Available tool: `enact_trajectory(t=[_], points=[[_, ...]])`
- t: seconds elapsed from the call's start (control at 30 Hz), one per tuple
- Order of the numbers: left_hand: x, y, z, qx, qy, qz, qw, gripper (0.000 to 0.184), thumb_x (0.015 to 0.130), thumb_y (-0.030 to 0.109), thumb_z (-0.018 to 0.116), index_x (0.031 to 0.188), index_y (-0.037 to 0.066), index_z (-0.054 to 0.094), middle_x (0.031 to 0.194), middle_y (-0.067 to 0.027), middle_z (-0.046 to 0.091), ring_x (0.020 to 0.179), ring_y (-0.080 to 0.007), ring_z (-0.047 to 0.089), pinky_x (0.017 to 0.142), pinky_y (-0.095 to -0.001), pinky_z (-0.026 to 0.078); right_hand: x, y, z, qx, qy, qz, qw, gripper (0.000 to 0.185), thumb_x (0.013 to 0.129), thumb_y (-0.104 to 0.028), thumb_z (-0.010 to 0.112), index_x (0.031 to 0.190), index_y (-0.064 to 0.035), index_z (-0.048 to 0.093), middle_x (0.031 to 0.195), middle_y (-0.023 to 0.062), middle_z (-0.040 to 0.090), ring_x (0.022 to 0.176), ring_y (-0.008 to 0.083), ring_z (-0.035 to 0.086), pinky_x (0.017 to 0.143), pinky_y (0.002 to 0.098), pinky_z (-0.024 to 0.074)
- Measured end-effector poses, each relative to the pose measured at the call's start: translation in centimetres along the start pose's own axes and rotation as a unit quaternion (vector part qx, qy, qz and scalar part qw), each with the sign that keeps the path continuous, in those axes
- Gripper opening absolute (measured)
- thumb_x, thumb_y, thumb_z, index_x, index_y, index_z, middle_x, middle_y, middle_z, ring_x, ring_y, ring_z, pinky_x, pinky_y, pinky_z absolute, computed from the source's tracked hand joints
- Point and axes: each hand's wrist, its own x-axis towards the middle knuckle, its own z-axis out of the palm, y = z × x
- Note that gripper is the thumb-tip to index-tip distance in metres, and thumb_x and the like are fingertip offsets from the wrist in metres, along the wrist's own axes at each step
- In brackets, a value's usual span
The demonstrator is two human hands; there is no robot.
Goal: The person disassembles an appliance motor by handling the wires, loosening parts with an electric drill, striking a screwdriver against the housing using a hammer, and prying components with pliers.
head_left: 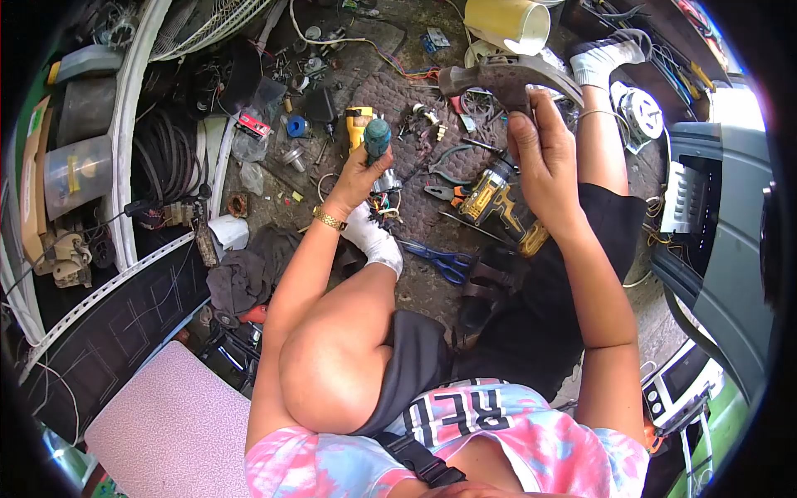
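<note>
My left hand [355,181] is closed around a screwdriver, whose teal handle [378,135] points up at the camera. Its shaft and tip are hidden below the hand. Under that hand, beside my socked foot [375,241], sits a metal part with coloured wires [385,199], partly covered. A yellow tool body [357,124] lies just beyond it. My right hand [544,158] grips a claw hammer [498,76], held up to the right of the screwdriver. The hammer's head faces left, and its handle is mostly hidden by the hand.
A yellow cordless drill [490,199], pliers [451,163] and blue-handled scissors [444,261] lie on the floor between my legs. Loose screws and small parts surround them. A yellowish bucket [508,25] stands at the back; a pink padded surface [170,415] is at lower left.
</note>
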Motion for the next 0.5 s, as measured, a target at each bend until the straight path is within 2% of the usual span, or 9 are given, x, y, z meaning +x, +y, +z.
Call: enact_trajectory(t=[0.3, 0.5], points=[[0.07, -0.36, -0.07, 0.024, 0.001, 0.009, 1.000, 0.031, 0.091, 0.035, 0.064, 0.101, 0.006, 0.059, 0.092, 0.0031, 0.057, 0.087, -0.0089, 0.051, 0.081, -0.0263, 0.042, 0.12, 0.19, 0.08, 0.002, -0.014, -0.008, 1.000, 0.019, 0.094, -0.013, 0.056, 0.107, 0.0005, 0.051, 0.071, 0.0160, 0.055, 0.057, 0.0256, 0.049, 0.056, 0.0319, 0.0412], [0.04, -0.90, -0.28, 0.009, -0.007, 0.007, 1.000, 0.032, 0.091, 0.034, 0.065, 0.104, 0.005, 0.060, 0.096, 0.0019, 0.060, 0.090, -0.0092, 0.052, 0.083, -0.0269, 0.043, 0.09, -0.10, 0.14, 0.006, -0.022, 0.002, 1.000, 0.020, 0.094, -0.013, 0.056, 0.108, 0.0009, 0.052, 0.071, 0.0157, 0.056, 0.057, 0.0255, 0.050, 0.056, 0.0325, 0.0416]])
